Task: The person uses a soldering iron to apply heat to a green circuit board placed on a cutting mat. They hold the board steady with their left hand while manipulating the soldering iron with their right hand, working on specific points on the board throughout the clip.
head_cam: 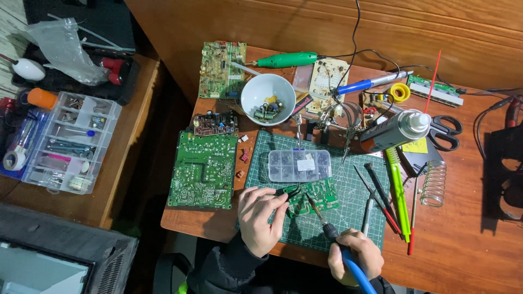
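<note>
My left hand [260, 216] grips black tweezers [289, 191] whose tips rest on a small green circuit board [317, 195] lying on the green cutting mat [359, 215]. My right hand [355, 256] holds a blue-handled soldering iron [327, 226], its tip touching the same small board from the right. Just above the board sits a clear compartment box [299, 165] of small parts.
A large green circuit board [202, 170] lies left of the mat. A white bowl [267, 97] of components, a spray can [396, 130], scissors [448, 132], a metal spring [433, 184], several screwdrivers [384, 198] and a clear parts organizer [68, 141] surround the work area.
</note>
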